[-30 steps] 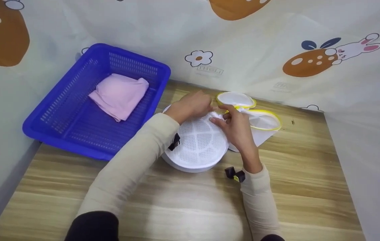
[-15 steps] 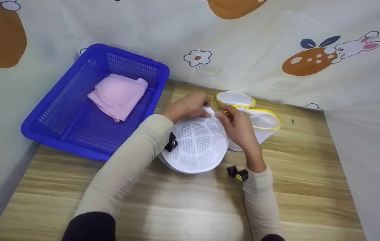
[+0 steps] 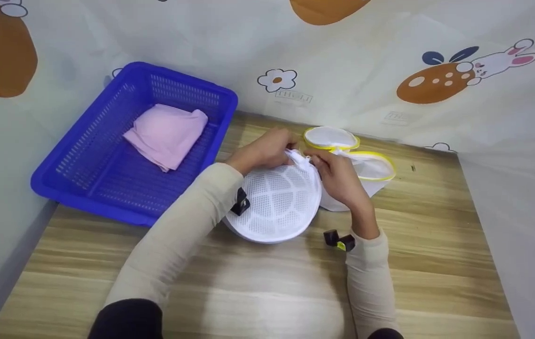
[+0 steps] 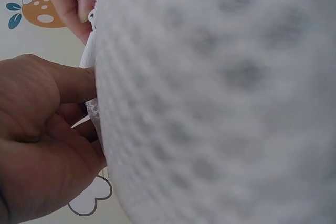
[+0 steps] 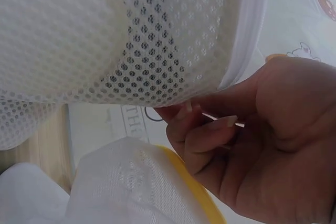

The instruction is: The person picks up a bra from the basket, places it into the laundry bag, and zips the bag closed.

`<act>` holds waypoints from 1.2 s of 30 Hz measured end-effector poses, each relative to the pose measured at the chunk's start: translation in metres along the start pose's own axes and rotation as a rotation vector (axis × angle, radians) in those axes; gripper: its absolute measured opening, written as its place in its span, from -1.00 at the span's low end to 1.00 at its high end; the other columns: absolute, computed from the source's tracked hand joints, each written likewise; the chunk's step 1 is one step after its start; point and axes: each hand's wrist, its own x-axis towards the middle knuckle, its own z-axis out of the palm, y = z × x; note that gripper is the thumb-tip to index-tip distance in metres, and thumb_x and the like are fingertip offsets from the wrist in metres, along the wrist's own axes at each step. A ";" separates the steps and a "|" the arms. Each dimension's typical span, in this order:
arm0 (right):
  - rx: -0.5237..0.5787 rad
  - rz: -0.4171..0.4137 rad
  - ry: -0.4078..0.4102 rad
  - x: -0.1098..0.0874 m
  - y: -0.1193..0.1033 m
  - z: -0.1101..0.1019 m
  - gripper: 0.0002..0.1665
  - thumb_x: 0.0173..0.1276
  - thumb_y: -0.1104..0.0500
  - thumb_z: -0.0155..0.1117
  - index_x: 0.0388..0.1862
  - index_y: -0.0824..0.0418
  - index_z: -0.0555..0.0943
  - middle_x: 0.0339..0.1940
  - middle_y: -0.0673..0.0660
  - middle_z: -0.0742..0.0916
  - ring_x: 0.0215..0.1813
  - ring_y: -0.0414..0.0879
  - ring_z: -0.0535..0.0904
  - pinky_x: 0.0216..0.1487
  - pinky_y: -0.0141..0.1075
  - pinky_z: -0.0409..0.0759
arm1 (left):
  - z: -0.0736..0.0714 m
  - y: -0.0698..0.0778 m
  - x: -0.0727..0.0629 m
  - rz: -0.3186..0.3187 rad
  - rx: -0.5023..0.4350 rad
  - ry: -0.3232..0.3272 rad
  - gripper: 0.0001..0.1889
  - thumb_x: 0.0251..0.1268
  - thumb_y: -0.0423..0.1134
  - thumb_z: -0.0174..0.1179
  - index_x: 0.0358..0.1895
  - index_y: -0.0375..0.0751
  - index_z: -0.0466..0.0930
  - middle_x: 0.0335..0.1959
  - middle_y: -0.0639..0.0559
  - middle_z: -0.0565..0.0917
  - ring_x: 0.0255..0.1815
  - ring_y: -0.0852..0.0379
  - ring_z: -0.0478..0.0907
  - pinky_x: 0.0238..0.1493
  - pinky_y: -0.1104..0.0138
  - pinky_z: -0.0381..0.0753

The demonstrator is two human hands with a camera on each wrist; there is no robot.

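A round white mesh laundry bag stands on the wooden table, its far edge raised and a zipper running along its rim. My left hand grips that far edge, thumb on the near side in the left wrist view. Just to its right, my right hand pinches the bag's rim at the zipper pull; the exact fingertip contact is partly hidden. Mesh fills most of both wrist views. Something pale and rounded shows through the mesh in the right wrist view.
A blue plastic basket holds a folded pink cloth at left. White pieces with yellow rims stand behind my right hand. A patterned sheet hangs behind the wooden table.
The far edge of the mesh bag has been lifted, showing more of its zipper band. My left hand now grips that edge. My right hand and forearm have shifted slightly right.
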 end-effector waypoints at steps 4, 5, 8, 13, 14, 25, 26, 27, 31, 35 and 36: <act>0.015 0.043 0.040 0.002 -0.003 0.004 -0.72 0.45 0.16 0.13 -0.08 0.33 0.66 -0.25 0.15 0.72 -0.26 -0.07 0.58 -0.21 -0.21 0.51 | 0.001 0.000 -0.001 -0.017 -0.017 0.005 -0.85 -0.06 -0.52 0.24 -0.43 -0.25 0.49 -0.55 0.07 0.39 -0.39 0.09 0.34 -0.30 0.31 0.33; 0.013 0.051 0.054 0.003 -0.003 0.005 -0.73 0.43 0.15 0.16 -0.11 0.33 0.66 -0.28 0.14 0.72 -0.31 -0.08 0.57 -0.26 -0.23 0.50 | 0.002 0.001 -0.001 -0.025 -0.016 0.003 -0.86 -0.05 -0.52 0.23 -0.41 -0.27 0.50 -0.54 0.06 0.40 -0.39 0.08 0.35 -0.29 0.30 0.34; 0.006 0.060 0.122 0.005 -0.005 0.008 -0.80 0.36 0.18 0.26 -0.23 0.32 0.67 -0.37 0.13 0.71 -0.38 -0.10 0.56 -0.35 -0.30 0.48 | 0.002 0.003 -0.001 -0.044 0.026 -0.005 -0.87 0.00 -0.51 0.23 -0.34 -0.33 0.54 -0.49 0.02 0.44 -0.35 0.05 0.38 -0.22 0.26 0.40; 0.003 0.005 0.238 0.004 -0.002 0.009 -0.89 0.22 0.24 0.39 -0.37 0.29 0.68 -0.43 0.10 0.70 -0.38 -0.11 0.59 -0.38 -0.36 0.48 | 0.004 0.005 0.000 -0.053 0.065 -0.009 -0.80 0.09 -0.48 0.23 -0.17 -0.35 0.57 -0.30 -0.09 0.60 -0.20 -0.01 0.49 -0.04 0.22 0.46; 0.001 -0.017 0.249 0.004 0.000 0.008 -0.90 0.20 0.24 0.40 -0.38 0.28 0.69 -0.44 0.09 0.70 -0.37 -0.13 0.59 -0.40 -0.36 0.48 | 0.004 0.004 0.000 -0.052 0.053 -0.007 -0.75 0.11 -0.49 0.23 -0.10 -0.34 0.56 -0.23 -0.11 0.62 -0.14 -0.02 0.51 0.00 0.22 0.46; -0.141 -0.250 0.251 0.005 0.012 0.003 -0.93 0.23 0.28 0.34 -0.36 0.29 0.70 -0.39 0.12 0.73 -0.34 -0.09 0.63 -0.34 -0.23 0.58 | 0.002 -0.005 -0.003 0.045 -0.042 0.028 -0.55 0.01 -0.64 0.10 -0.06 -0.14 0.68 -0.09 0.04 0.68 -0.03 0.09 0.53 0.08 0.32 0.42; -0.148 -0.256 0.249 0.005 0.012 0.003 -0.94 0.23 0.29 0.34 -0.36 0.29 0.70 -0.39 0.12 0.73 -0.32 -0.08 0.63 -0.32 -0.22 0.58 | 0.001 -0.005 -0.003 0.040 -0.038 0.031 -0.60 0.01 -0.63 0.11 -0.12 -0.17 0.70 -0.15 0.03 0.69 -0.07 0.08 0.55 0.04 0.32 0.45; -0.158 -0.261 0.249 0.006 0.012 0.004 -0.94 0.23 0.30 0.33 -0.35 0.29 0.70 -0.38 0.12 0.73 -0.31 -0.06 0.64 -0.30 -0.21 0.59 | 0.001 -0.005 -0.002 0.033 -0.031 0.033 -0.62 0.03 -0.62 0.12 -0.14 -0.19 0.71 -0.17 0.01 0.70 -0.09 0.07 0.56 0.03 0.32 0.46; -0.214 -0.316 0.266 0.007 0.012 0.005 -0.94 0.25 0.31 0.32 -0.33 0.31 0.68 -0.38 0.14 0.71 -0.26 -0.01 0.65 -0.23 -0.20 0.60 | -0.002 -0.006 -0.003 -0.002 -0.002 0.053 -0.75 0.08 -0.56 0.18 -0.19 -0.27 0.73 -0.23 -0.04 0.72 -0.15 0.02 0.59 -0.03 0.29 0.50; -0.249 -0.353 0.292 0.006 0.012 0.006 -0.91 0.26 0.28 0.32 -0.34 0.32 0.68 -0.39 0.14 0.71 -0.26 0.00 0.66 -0.22 -0.20 0.61 | -0.002 -0.009 -0.004 -0.018 -0.008 0.077 -0.79 0.08 -0.53 0.21 -0.24 -0.27 0.75 -0.27 -0.03 0.73 -0.18 0.01 0.61 -0.05 0.28 0.51; -0.254 -0.356 0.297 0.006 0.012 0.005 -0.90 0.26 0.27 0.32 -0.34 0.32 0.68 -0.39 0.13 0.71 -0.26 0.00 0.66 -0.23 -0.19 0.62 | -0.001 -0.010 -0.004 -0.023 -0.011 0.083 -0.79 0.08 -0.53 0.21 -0.24 -0.27 0.75 -0.27 -0.04 0.73 -0.17 0.01 0.61 -0.05 0.28 0.51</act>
